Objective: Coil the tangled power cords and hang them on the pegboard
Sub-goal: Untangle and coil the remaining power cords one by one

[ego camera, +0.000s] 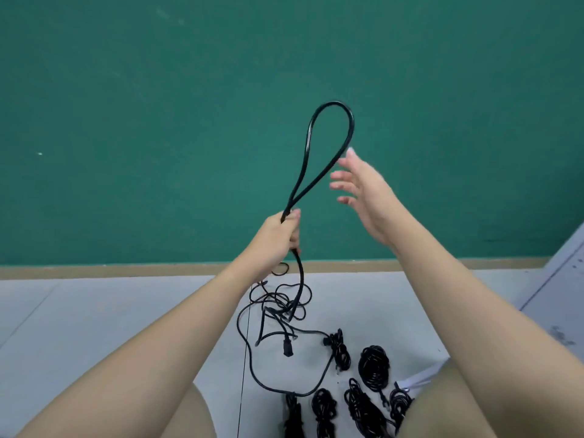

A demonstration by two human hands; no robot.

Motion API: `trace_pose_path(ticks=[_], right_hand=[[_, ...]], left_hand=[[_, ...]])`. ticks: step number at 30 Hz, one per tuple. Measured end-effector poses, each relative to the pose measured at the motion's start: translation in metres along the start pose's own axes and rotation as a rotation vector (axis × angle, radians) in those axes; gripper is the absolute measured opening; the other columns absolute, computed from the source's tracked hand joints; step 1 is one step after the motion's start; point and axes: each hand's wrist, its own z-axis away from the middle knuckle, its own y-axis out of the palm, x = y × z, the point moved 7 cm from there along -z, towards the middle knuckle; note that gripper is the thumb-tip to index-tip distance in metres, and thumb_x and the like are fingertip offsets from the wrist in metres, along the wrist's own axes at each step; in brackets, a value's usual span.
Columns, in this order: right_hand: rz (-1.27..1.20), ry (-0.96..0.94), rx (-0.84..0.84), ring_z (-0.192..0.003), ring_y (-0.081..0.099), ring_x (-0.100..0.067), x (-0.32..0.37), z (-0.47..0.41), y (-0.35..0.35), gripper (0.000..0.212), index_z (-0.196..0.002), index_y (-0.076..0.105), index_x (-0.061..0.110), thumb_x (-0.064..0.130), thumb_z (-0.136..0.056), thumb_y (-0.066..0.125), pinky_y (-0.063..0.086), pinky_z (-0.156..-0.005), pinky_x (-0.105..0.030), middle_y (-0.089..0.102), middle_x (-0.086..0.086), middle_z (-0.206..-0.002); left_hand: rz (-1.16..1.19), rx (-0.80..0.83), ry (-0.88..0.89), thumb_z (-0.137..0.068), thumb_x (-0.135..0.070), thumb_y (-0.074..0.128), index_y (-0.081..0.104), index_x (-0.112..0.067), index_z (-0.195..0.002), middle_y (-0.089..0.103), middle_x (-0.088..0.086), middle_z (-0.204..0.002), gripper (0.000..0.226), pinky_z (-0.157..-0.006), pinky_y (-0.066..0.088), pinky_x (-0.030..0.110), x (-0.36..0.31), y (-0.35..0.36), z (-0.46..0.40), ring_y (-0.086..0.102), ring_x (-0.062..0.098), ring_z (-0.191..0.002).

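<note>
While the left hand (279, 230) is gripping a black power cord (328, 147) looped upward at frame center, the right hand (363, 191) is hovering beside it, fingers spread. Coiled cords (374, 366) are lying on the floor (94, 311) at lower right.

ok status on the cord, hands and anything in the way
Left hand grips cord, one loop up. Right hand open beside loop. Tail runs into tangle on floor; coiled bundles nearby.
</note>
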Motion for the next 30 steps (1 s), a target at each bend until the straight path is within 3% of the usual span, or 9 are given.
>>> trace_pose_path(ticks=[4,8,13,15,19,22,26,28,30], right_hand=[[0.251,0.174,0.341,-0.129,0.053,-0.001,-0.100,0.054,0.038,0.113,-0.154,0.039,0.017,0.078,-0.064,0.070,0.040,-0.116,-0.036,0.051,0.009,-0.150],[0.349,0.172,0.396,-0.136,0.047,0.007,-0.157,0.081,0.076,0.064,-0.132,0.052,0.047,0.069,-0.077,0.074,0.036,-0.120,-0.035,0.057,0.022,-0.141],[0.308,0.044,0.203,-0.116,0.059,0.003,-0.135,0.065,0.083,0.019,-0.115,0.059,0.045,0.037,-0.099,0.066,0.042,-0.096,-0.016,0.066,0.015,-0.124],[0.335,0.013,0.236,-0.107,0.064,-0.019,-0.124,0.063,0.087,0.010,-0.105,0.068,0.033,0.038,-0.102,0.059,0.049,-0.095,-0.029,0.071,-0.005,-0.113],[0.387,0.046,0.332,-0.078,0.067,-0.029,-0.110,0.074,0.097,0.056,-0.069,0.061,0.015,0.046,-0.109,0.037,0.052,-0.083,-0.041,0.068,-0.008,-0.073],[0.074,0.114,0.215,-0.044,0.029,-0.017,-0.097,0.079,0.089,0.056,-0.058,0.031,0.017,0.030,-0.112,0.038,0.026,-0.049,-0.033,0.028,0.001,-0.048],[-0.194,0.151,0.075,-0.044,0.017,-0.013,-0.067,0.073,0.072,0.052,-0.061,0.026,0.019,0.025,-0.111,0.041,0.019,-0.047,-0.026,0.018,0.003,-0.050],[-0.268,0.131,0.066,-0.046,0.018,-0.014,-0.052,0.061,0.067,0.047,-0.066,0.033,0.017,0.027,-0.112,0.039,0.025,-0.047,-0.025,0.020,0.004,-0.052],[-0.352,0.124,0.067,-0.052,0.020,-0.014,-0.042,0.046,0.063,0.039,-0.074,0.040,0.016,0.027,-0.112,0.039,0.027,-0.054,-0.027,0.023,0.004,-0.058]], left_hand=[[0.305,-0.064,-0.039,-0.113,-0.032,0.037,0.030,-0.024,-0.073,0.022,-0.007,-0.059,0.041,-0.057,0.041,0.026,-0.045,-0.002,-0.003,0.022,0.013,-0.052],[0.541,-0.078,-0.132,-0.112,-0.036,0.040,0.034,-0.022,-0.075,0.021,-0.005,-0.062,0.040,-0.059,0.039,0.030,-0.068,-0.003,-0.005,0.023,0.014,-0.052],[0.760,-0.102,-0.211,-0.113,-0.036,0.037,0.034,-0.021,-0.072,0.021,-0.006,-0.060,0.043,-0.055,0.041,0.029,-0.079,-0.007,-0.004,0.023,0.014,-0.047],[0.856,-0.100,-0.233,-0.113,-0.036,0.035,0.034,-0.021,-0.070,0.022,-0.006,-0.058,0.045,-0.054,0.042,0.028,-0.083,-0.011,-0.005,0.023,0.013,-0.045],[0.976,-0.143,-0.227,-0.113,-0.034,0.034,0.033,-0.018,-0.070,0.024,-0.004,-0.057,0.046,-0.055,0.048,0.029,-0.082,-0.031,-0.011,0.024,0.014,-0.045],[1.040,-0.213,-0.205,-0.113,-0.033,0.034,0.035,-0.016,-0.073,0.030,0.000,-0.056,0.044,-0.064,0.055,0.040,-0.070,-0.056,-0.019,0.033,0.017,-0.050],[0.875,-0.212,-0.261,-0.110,-0.039,0.043,0.050,-0.007,-0.089,0.065,0.015,-0.085,0.039,-0.075,0.058,0.046,-0.034,-0.069,-0.018,0.069,0.029,-0.082],[0.608,-0.054,-0.271,-0.104,-0.054,0.049,0.057,-0.005,-0.109,0.074,0.017,-0.108,0.050,-0.087,0.057,0.044,-0.015,-0.048,-0.010,0.073,0.031,-0.100],[0.380,0.224,-0.228,-0.100,-0.061,0.049,0.061,-0.008,-0.120,0.075,0.007,-0.104,0.058,-0.098,0.050,0.041,-0.003,-0.008,0.006,0.069,0.022,-0.096]])
